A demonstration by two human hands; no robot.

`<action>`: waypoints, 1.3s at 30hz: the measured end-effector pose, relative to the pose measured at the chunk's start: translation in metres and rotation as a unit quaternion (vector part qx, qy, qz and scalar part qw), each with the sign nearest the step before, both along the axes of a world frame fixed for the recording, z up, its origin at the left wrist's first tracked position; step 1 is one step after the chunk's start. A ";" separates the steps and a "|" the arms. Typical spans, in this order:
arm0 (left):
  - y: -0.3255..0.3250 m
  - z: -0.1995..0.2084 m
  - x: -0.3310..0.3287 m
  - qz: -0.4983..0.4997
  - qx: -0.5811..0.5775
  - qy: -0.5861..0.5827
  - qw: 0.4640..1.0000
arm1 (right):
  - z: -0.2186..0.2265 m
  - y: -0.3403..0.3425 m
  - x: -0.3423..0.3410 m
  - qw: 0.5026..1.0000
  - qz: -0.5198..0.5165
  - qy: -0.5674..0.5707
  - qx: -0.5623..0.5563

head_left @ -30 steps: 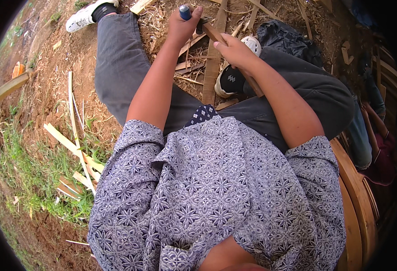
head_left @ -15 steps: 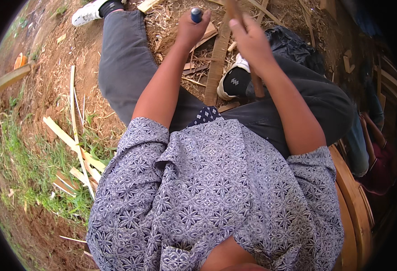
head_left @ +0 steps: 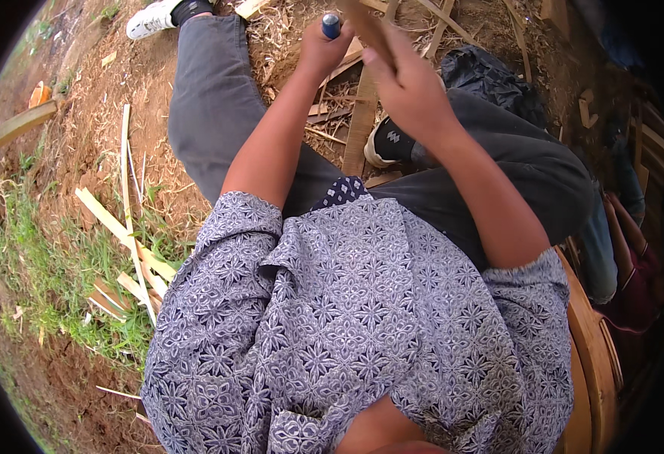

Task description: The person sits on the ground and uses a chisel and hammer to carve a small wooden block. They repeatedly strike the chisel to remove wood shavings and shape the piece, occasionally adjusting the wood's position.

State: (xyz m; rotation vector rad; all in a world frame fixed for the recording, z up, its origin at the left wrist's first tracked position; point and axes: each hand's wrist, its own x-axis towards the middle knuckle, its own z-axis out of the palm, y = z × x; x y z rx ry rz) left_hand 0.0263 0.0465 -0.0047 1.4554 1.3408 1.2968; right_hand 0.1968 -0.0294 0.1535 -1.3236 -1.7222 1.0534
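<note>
My left hand (head_left: 321, 53) is closed around the upright blue handle of a chisel-like tool (head_left: 331, 26); its pale cap points up and its lower end is hidden. Just to the right, my right hand (head_left: 415, 98) grips a brown wooden mallet (head_left: 371, 34), blurred by motion, its upper end leaning toward the blue handle and partly cut off by the top edge. Whether the two tools touch, I cannot tell. Beneath my hands, a long wooden plank (head_left: 360, 125) lies on the ground between my legs.
Wood shavings and offcuts cover the soil around my feet. A black plastic bag (head_left: 491, 79) lies beside my right leg. Split wood strips (head_left: 124, 238) rest on grass at left. Curved wooden boards (head_left: 593, 363) stand at lower right, near another person's arm (head_left: 625, 227).
My right hand and the mallet have moved left and nearer the blue handle; the mallet has changed its tilt. My left hand keeps its grip almost in place.
</note>
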 end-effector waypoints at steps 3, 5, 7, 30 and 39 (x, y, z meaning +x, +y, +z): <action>-0.002 -0.009 -0.006 0.026 -0.013 0.054 0.998 | -0.006 0.012 -0.001 0.999 -0.006 0.024 -0.033; 0.003 -0.010 -0.008 0.035 0.009 0.062 0.997 | 0.026 0.002 -0.005 0.996 -0.024 0.088 -0.009; -0.004 -0.006 -0.006 0.048 -0.008 0.057 0.997 | 0.021 0.003 -0.002 0.994 -0.011 0.108 -0.001; 0.082 -0.047 -0.045 0.228 -0.202 -0.035 0.952 | -0.002 0.007 0.001 0.940 -0.050 0.188 -0.280; 0.041 0.011 -0.022 0.056 -0.105 0.051 0.992 | -0.001 0.009 0.004 0.943 -0.042 0.189 -0.272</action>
